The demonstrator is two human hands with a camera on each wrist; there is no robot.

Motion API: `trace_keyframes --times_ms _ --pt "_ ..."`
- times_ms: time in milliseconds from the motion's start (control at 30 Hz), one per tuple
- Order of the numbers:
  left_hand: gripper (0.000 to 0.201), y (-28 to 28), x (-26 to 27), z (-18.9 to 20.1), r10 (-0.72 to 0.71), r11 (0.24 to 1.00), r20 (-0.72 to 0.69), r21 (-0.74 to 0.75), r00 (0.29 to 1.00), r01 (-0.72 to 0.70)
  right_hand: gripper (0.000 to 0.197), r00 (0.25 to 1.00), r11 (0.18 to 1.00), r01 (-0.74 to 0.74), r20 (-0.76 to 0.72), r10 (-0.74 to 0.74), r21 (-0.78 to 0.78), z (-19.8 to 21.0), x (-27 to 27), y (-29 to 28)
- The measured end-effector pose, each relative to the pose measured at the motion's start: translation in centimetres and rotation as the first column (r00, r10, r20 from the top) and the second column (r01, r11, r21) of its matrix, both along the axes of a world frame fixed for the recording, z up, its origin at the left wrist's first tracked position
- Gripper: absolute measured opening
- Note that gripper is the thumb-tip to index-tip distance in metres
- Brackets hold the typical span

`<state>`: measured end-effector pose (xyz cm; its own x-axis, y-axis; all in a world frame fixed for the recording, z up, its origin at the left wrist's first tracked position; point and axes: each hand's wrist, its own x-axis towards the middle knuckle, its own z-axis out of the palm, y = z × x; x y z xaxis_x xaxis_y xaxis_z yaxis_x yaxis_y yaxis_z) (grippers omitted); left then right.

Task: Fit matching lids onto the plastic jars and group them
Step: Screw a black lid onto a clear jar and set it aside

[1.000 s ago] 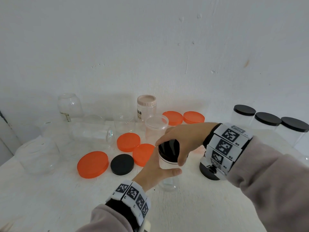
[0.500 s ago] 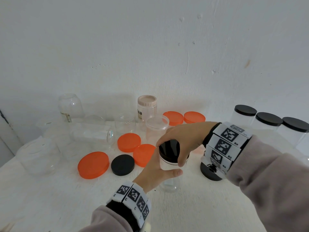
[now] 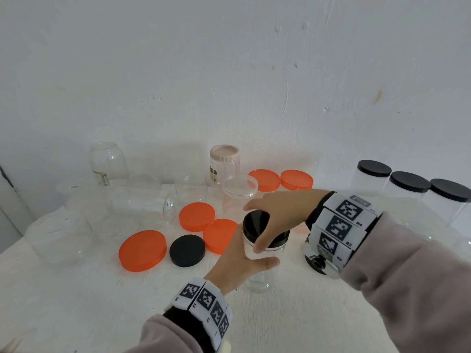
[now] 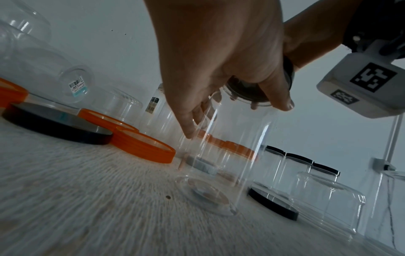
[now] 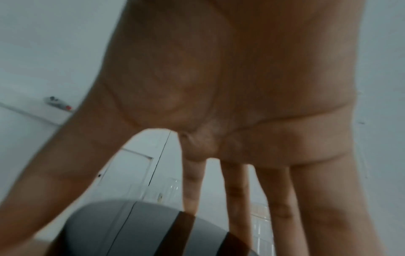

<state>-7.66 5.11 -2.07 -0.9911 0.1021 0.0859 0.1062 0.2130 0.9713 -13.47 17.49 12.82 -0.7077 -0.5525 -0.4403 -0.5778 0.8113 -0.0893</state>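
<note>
A tall clear plastic jar stands upright on the white table, near its middle. My left hand grips the jar's upper body from the left, thumb across the front. A black lid sits on the jar's mouth, and my right hand grips it from above, thumb on its front rim. In the left wrist view my left hand wraps the clear jar below the black lid. The right wrist view shows my right hand spread over the black lid.
A loose black lid and three orange lids lie left of the jar; two more orange lids lie behind. Three black-lidded jars stand at right. A pink-lidded jar and several open clear jars are at back and left.
My right hand has twisted on the black lid, its thumb sliding leftward round the front rim. The jar and my left hand have stayed in about the same place.
</note>
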Motion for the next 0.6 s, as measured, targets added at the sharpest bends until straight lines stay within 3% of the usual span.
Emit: trace_keyframes --times_ms 100,267,367,500,600 --pt "0.096 0.0 0.0 0.1 0.009 1.0 -0.001 -0.005 1.0 -0.009 0.091 0.998 0.998 -0.04 0.051 0.038 0.043 0.7 -0.3 0.0" --pt "0.092 0.2 0.0 0.0 0.01 1.0 -0.014 -0.009 1.0 -0.01 0.076 1.0 0.997 0.002 0.026 0.0 -0.075 0.3 -0.1 0.1" --pt "0.091 0.2 0.0 0.0 0.02 1.0 -0.017 -0.013 1.0 -0.021 0.069 0.997 0.995 0.044 -0.065 -0.049 -0.088 0.0 0.4 0.1" --pt "0.086 0.1 0.1 -0.1 0.044 0.999 -0.027 -0.03 0.999 -0.044 0.078 0.976 0.995 0.058 -0.207 -0.073 -0.077 -0.8 0.7 -0.1" --pt "0.088 0.1 0.1 0.0 0.039 0.999 -0.029 -0.024 0.999 -0.04 0.09 0.986 0.996 0.072 -0.147 -0.08 -0.054 -0.3 0.6 0.0"
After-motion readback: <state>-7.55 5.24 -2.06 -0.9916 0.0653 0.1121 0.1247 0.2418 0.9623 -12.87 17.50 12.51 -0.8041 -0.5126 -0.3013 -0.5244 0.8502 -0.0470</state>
